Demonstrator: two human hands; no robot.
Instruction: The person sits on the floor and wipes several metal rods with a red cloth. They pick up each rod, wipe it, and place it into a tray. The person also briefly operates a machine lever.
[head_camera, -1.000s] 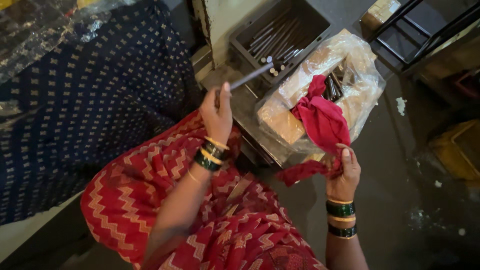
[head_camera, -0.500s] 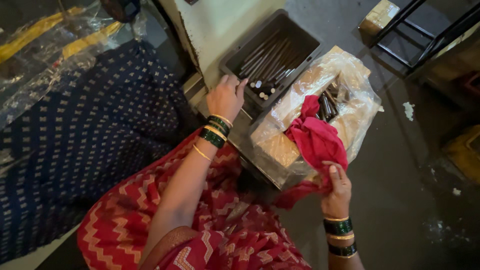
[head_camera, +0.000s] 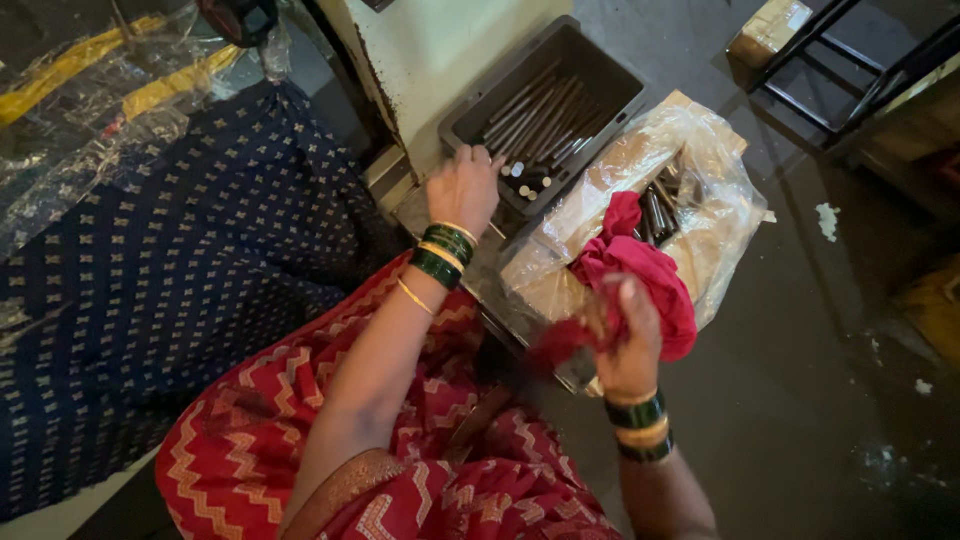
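Two containers sit close together: grey bin (head_camera: 545, 110) of metal rods (head_camera: 535, 120) against the wall, plastic-lined carton (head_camera: 640, 215) touching it, open floor to the right. Left hand (head_camera: 462, 188) rests at the bin's near edge (grip hidden). Right hand (head_camera: 628, 345), blurred, clutches red cloth (head_camera: 640, 270).

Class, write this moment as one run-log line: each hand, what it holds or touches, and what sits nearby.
left hand: at grey bin of metal rods | right hand: gripping red cloth | nearby: plastic-lined box of rods

Red cloth (head_camera: 640, 275) bunched; metal rods (head_camera: 540, 120) in grey bin (head_camera: 470, 120).
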